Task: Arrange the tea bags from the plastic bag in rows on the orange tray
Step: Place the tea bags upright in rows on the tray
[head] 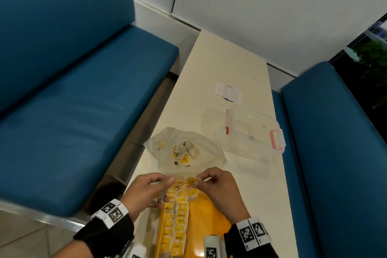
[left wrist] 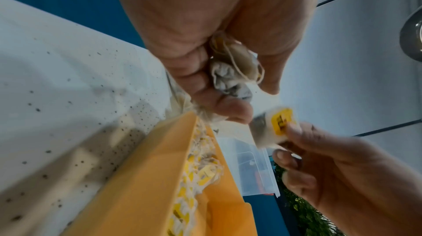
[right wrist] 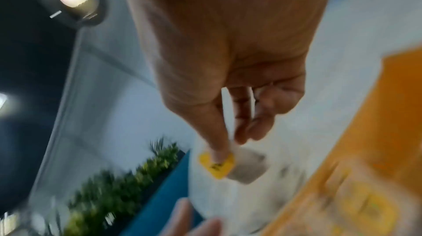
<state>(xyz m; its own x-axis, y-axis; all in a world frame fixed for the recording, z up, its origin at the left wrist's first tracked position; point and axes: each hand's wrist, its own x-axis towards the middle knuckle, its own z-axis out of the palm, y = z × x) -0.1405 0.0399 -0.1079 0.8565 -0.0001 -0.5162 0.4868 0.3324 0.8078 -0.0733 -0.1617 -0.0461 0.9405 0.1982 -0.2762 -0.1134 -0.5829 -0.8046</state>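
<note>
An orange tray (head: pixel 207 211) lies at the near end of the table with two rows of yellow-tagged tea bags (head: pixel 178 216) on its left side. My left hand (head: pixel 150 186) is curled round a bunch of tea bags (left wrist: pixel 230 70) above the tray's far left corner. My right hand (head: pixel 211 180) pinches a single tea bag (head: pixel 192 180) by its yellow tag (left wrist: pixel 282 122) between thumb and fingers, just above the tray's far end. Behind the hands, the open plastic bag (head: pixel 188 151) holds several more tea bags. In the blurred right wrist view the tea bag (right wrist: pixel 244 166) hangs from my fingertips.
A clear plastic box with pink latches (head: pixel 247 132) lies on the white table (head: pixel 230 65) to the right of the bag. White paper pieces (head: pixel 229 92) sit farther back. Blue benches (head: pixel 73 94) flank the table on both sides.
</note>
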